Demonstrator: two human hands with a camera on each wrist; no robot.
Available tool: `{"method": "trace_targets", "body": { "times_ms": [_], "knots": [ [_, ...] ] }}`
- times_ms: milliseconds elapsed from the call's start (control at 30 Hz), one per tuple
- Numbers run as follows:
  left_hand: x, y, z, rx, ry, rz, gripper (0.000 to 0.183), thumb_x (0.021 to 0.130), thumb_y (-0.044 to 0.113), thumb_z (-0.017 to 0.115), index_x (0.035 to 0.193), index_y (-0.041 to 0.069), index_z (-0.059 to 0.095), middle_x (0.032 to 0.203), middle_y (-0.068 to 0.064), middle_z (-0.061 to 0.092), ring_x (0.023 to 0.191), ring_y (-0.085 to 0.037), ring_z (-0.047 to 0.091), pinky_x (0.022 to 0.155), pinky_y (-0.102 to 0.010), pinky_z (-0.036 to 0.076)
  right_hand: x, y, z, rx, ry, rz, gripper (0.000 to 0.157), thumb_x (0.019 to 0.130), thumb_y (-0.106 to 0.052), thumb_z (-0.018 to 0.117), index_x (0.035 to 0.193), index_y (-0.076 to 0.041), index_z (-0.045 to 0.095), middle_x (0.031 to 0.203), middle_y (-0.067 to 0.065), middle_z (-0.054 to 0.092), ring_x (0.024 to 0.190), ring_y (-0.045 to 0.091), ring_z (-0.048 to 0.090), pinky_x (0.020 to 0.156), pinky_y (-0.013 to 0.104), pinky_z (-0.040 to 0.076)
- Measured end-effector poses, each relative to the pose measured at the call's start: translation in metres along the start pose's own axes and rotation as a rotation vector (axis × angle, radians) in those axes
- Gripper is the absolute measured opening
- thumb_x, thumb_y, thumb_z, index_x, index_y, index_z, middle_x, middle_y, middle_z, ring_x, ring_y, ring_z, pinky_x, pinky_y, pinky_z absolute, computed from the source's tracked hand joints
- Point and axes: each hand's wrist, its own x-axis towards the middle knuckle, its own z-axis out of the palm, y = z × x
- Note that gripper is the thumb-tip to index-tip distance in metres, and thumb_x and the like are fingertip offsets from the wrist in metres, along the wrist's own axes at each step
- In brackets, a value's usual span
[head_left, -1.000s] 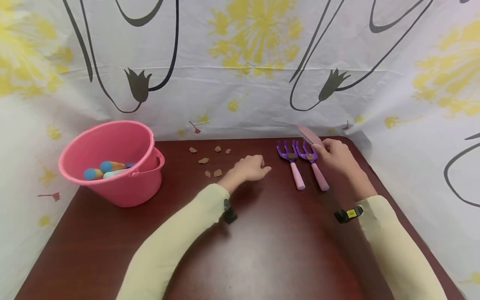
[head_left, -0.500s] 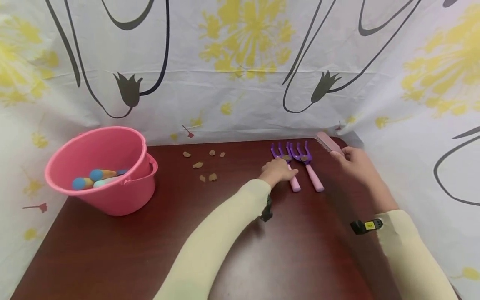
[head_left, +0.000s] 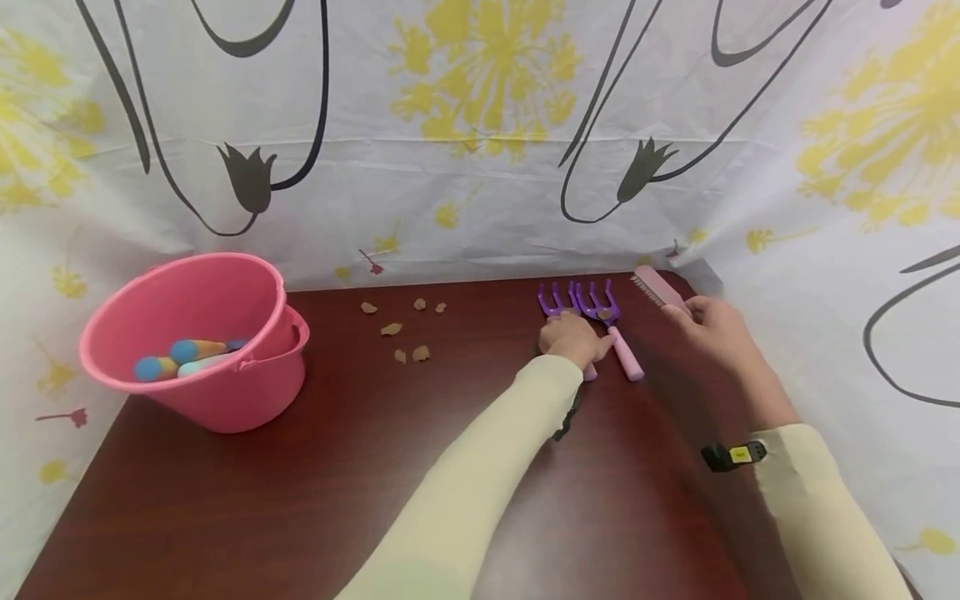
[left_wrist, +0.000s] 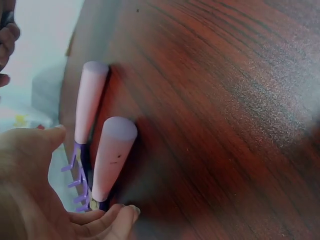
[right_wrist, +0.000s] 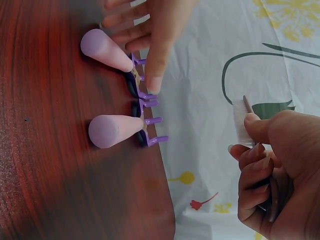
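Two hand forks with purple tines and pink handles lie side by side on the dark wooden table. My left hand (head_left: 572, 339) is over the left hand fork (right_wrist: 115, 131), its fingers at the neck and the thumb apart, not wrapped round the handle. The right hand fork (head_left: 626, 353) lies beside the thumb, a brown bit on its head. My right hand (head_left: 716, 335) grips a pink brush (head_left: 660, 290) with pale bristles, raised to the right of the forks. In the right wrist view thumb and fingers pinch the brush (right_wrist: 242, 120).
A pink bucket (head_left: 255, 400) stands at the left, with blue-tipped, tan-sided things and a pale one inside. Several brown bits (head_left: 391, 330) lie scattered near the table's back edge. A patterned white cloth (head_left: 450, 167) hangs behind and at both sides.
My left hand has moved right, from beside the brown bits to over the left hand fork. My right hand, still holding the brush, has shifted slightly right, away from the forks.
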Motion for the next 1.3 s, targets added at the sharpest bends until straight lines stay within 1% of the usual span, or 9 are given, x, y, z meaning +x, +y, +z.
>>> {"method": "trace_targets", "body": {
  "times_ms": [133, 333, 467, 600, 733, 933, 1100, 1200, 1300],
  "knots": [
    [0.004, 0.0, 0.002, 0.024, 0.028, -0.046, 0.11, 0.085, 0.089, 0.035, 0.161, 0.009, 0.025, 0.152, -0.009, 0.042, 0.117, -0.015, 0.054, 0.066, -0.032, 0.051, 0.003, -0.006, 0.004, 0.016, 0.006, -0.004, 0.037, 0.103, -0.031, 0.063, 0.099, 0.006, 0.065, 0.079, 0.014, 0.065, 0.068, 0.029, 0.056, 0.057, 0.037, 0.045],
    [0.008, -0.004, 0.009, -0.028, 0.102, -0.127, 0.112, 0.081, 0.091, 0.04, 0.158, 0.01, 0.027, 0.14, -0.014, 0.045, 0.097, -0.022, 0.058, 0.046, -0.034, 0.044, 0.008, -0.012, 0.011, 0.041, 0.017, -0.031, 0.035, 0.102, -0.029, 0.064, 0.094, 0.006, 0.066, 0.073, 0.011, 0.064, 0.064, 0.027, 0.055, 0.056, 0.035, 0.043],
    [0.009, -0.005, 0.018, -0.069, 0.144, -0.154, 0.101, 0.081, 0.084, 0.055, 0.15, 0.013, 0.036, 0.127, -0.013, 0.047, 0.095, -0.026, 0.057, 0.044, -0.032, 0.043, 0.008, -0.015, 0.014, 0.048, 0.02, -0.046, 0.034, 0.102, -0.028, 0.064, 0.093, 0.005, 0.066, 0.071, 0.009, 0.063, 0.064, 0.026, 0.054, 0.055, 0.033, 0.043],
    [0.012, -0.007, 0.023, -0.141, 0.17, -0.17, 0.086, 0.077, 0.061, 0.078, 0.139, 0.014, 0.043, 0.116, -0.011, 0.047, 0.093, -0.026, 0.058, 0.05, -0.03, 0.044, 0.008, -0.018, 0.016, 0.046, 0.012, -0.052, 0.034, 0.102, -0.028, 0.064, 0.092, 0.005, 0.065, 0.068, 0.007, 0.06, 0.063, 0.025, 0.052, 0.054, 0.033, 0.042],
    [0.014, -0.009, 0.022, -0.212, 0.188, -0.175, 0.082, 0.072, 0.045, 0.086, 0.134, 0.011, 0.047, 0.113, -0.012, 0.05, 0.092, -0.027, 0.061, 0.058, -0.03, 0.048, 0.009, -0.021, 0.016, 0.05, -0.008, -0.046, 0.035, 0.102, -0.029, 0.063, 0.094, 0.005, 0.065, 0.068, 0.007, 0.06, 0.063, 0.026, 0.052, 0.055, 0.033, 0.042],
    [0.015, -0.013, 0.018, -0.295, 0.153, -0.148, 0.076, 0.075, 0.038, 0.085, 0.133, 0.006, 0.048, 0.113, -0.014, 0.055, 0.093, -0.025, 0.064, 0.065, -0.033, 0.054, 0.008, -0.021, 0.017, 0.047, -0.017, -0.037, 0.036, 0.102, -0.029, 0.063, 0.094, 0.006, 0.065, 0.07, 0.007, 0.061, 0.063, 0.025, 0.052, 0.055, 0.035, 0.043],
    [0.018, -0.016, 0.018, -0.352, 0.12, -0.103, 0.071, 0.084, 0.037, 0.076, 0.139, 0.003, 0.046, 0.117, -0.012, 0.062, 0.1, -0.023, 0.066, 0.071, -0.038, 0.056, 0.008, -0.016, 0.019, 0.052, -0.016, -0.048, 0.035, 0.102, -0.027, 0.063, 0.095, 0.007, 0.065, 0.068, 0.007, 0.059, 0.061, 0.024, 0.051, 0.052, 0.033, 0.041],
    [0.019, -0.019, 0.018, -0.4, 0.11, -0.088, 0.062, 0.09, 0.036, 0.069, 0.137, 0.002, 0.047, 0.114, -0.009, 0.066, 0.1, -0.024, 0.068, 0.07, -0.04, 0.057, 0.007, -0.013, 0.018, 0.044, -0.025, -0.036, 0.037, 0.103, -0.03, 0.063, 0.097, 0.007, 0.065, 0.069, 0.007, 0.06, 0.061, 0.024, 0.051, 0.053, 0.033, 0.041],
    [0.013, -0.029, 0.017, -0.475, 0.125, -0.06, 0.047, 0.096, 0.032, 0.063, 0.13, 0.001, 0.051, 0.107, -0.011, 0.066, 0.092, -0.027, 0.069, 0.066, -0.04, 0.056, 0.006, -0.012, 0.017, 0.035, -0.037, -0.018, 0.04, 0.103, -0.033, 0.061, 0.099, 0.006, 0.064, 0.071, 0.007, 0.06, 0.063, 0.024, 0.051, 0.053, 0.035, 0.041]
  ]
}}
